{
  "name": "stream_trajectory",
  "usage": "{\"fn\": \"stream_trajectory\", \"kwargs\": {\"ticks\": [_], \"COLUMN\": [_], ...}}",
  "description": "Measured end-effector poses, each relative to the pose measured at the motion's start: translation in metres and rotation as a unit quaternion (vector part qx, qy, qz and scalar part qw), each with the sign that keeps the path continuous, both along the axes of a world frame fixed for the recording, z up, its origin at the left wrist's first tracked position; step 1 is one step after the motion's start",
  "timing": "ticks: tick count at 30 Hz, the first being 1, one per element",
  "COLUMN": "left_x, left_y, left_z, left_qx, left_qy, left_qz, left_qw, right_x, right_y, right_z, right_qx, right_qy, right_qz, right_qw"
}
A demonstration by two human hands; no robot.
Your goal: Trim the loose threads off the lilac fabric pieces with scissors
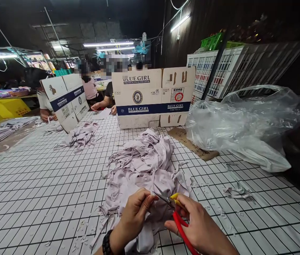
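Observation:
My right hand (196,221) grips a pair of scissors (181,230) with red handles; something yellow shows by its fingers. The blades stand apart and point left, towards the fingertips of my left hand (136,212). Thumb and finger of that left hand pinch a strip of pale lilac fabric, at the edge of the heap. A dark beaded bracelet circles the left wrist. Beneath and beyond both hands lies a crumpled pile of lilac fabric pieces (142,159), with straps trailing from it.
Cardboard boxes (150,95) stand upright beyond the pile. A clear plastic bag (235,120) lies at right, by a brown cardboard piece (195,143). Scraps dot the gridded tabletop (46,184). Another fabric heap (82,136) lies left, and other people's hands work farther back.

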State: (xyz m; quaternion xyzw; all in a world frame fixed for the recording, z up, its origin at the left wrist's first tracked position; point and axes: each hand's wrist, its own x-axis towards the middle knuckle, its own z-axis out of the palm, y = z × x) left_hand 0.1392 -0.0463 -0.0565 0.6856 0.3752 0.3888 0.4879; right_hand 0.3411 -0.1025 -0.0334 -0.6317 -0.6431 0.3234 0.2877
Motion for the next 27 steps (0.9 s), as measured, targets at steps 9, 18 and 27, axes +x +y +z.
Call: {"fn": "stream_trajectory", "kwargs": {"ticks": [9,18,27], "left_x": [-0.003,-0.005,-0.004], "left_y": [-0.002,-0.003,-0.003], "left_z": [0.002,0.003,0.005], "left_qx": [0.028,0.04,0.002], "left_qy": [0.023,0.031,0.0], "left_qz": [-0.051,-0.059,-0.069], "left_qw": [0.998,0.997,0.998], "right_x": [-0.012,-0.013,-0.013], "right_y": [0.001,0.002,0.002], "right_z": [0.008,0.012,0.01], "right_qx": [0.0,0.001,-0.018], "right_qy": [-0.087,-0.109,-0.131], "right_qz": [-0.002,0.003,0.012], "right_qw": [0.996,0.994,0.991]}}
